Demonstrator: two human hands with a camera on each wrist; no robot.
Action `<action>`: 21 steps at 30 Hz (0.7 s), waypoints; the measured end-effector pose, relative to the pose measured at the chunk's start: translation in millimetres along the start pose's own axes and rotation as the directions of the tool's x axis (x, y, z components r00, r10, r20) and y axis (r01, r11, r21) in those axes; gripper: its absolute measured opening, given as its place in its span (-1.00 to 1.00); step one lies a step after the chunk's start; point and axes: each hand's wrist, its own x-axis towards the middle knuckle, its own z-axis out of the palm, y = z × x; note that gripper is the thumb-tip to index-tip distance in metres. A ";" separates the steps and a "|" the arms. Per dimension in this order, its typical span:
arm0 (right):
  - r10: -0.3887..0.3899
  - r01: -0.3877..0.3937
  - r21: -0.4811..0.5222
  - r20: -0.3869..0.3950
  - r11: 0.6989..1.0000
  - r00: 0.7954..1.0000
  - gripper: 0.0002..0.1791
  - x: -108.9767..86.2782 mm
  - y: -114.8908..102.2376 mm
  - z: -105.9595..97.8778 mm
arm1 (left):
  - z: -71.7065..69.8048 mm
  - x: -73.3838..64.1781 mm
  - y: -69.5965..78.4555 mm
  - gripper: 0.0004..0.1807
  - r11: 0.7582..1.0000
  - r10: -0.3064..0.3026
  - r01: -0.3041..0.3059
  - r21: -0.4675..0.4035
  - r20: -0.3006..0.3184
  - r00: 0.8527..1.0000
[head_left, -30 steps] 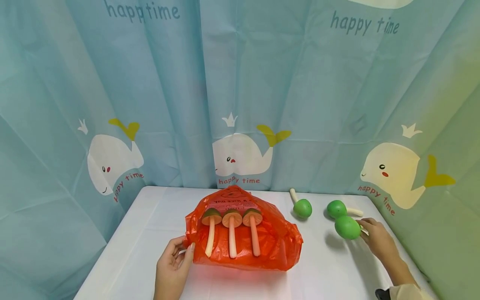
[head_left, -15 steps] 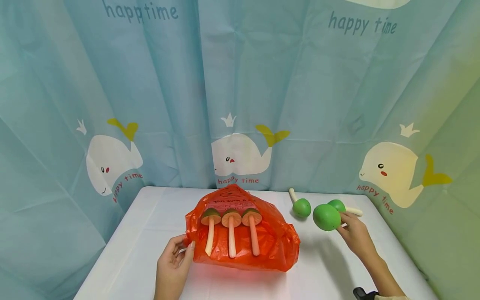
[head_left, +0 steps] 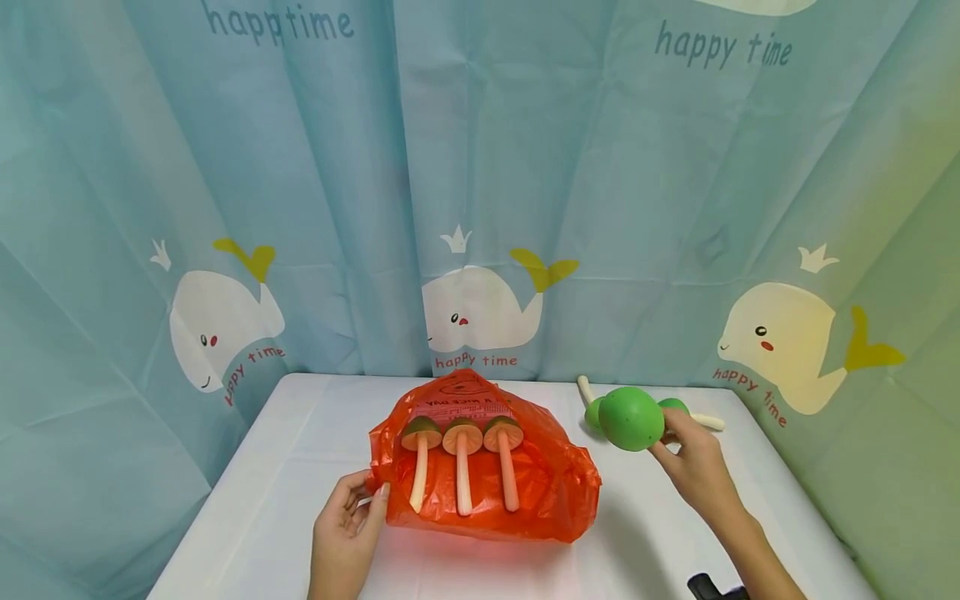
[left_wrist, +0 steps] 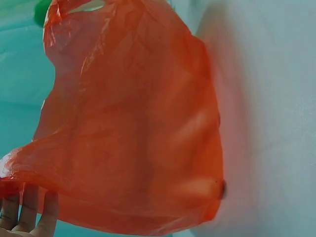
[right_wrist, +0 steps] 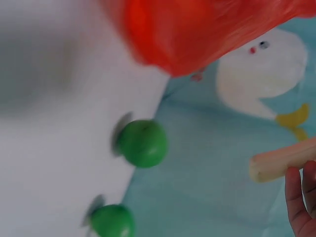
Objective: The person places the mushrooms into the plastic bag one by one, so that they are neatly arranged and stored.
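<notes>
My left hand pinches the left edge of a red plastic bag whose mouth faces me. Inside the bag lie three toy mushrooms in a row, stems toward me and cap undersides showing. Right of the bag, above the table, my right hand holds a green-capped toy mushroom by its stem; the right wrist view shows the pale stem against the fingers. Two more green mushrooms lie behind it: one partly hidden by the held cap, the other partly hidden by cap and hand.
A white table carries everything, its back edge close to a blue curtain printed with whales. The curtain also runs down the left and right sides.
The right hand has carried the green mushroom leftward and slightly up, toward the bag. The left hand and the bag stay almost where they were.
</notes>
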 end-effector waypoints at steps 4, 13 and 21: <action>-0.051 0.052 0.038 -0.023 0.998 0.998 -0.56 7.4 -19.3 -2.1 | -0.4 -0.2 0.4 -0.77 1.000 -0.007 0.007 0.014 -0.006 1.000; -0.044 0.065 0.180 -0.119 0.982 0.992 -0.53 13.4 -64.2 -9.9 | -1.3 -0.8 0.5 -0.77 0.999 -0.035 0.036 0.037 -0.020 0.999; -0.131 0.195 0.274 -0.233 0.942 0.964 -0.68 20.2 -100.3 -11.5 | -2.1 -0.8 -1.4 -0.76 0.999 -0.031 0.031 0.019 -0.025 0.999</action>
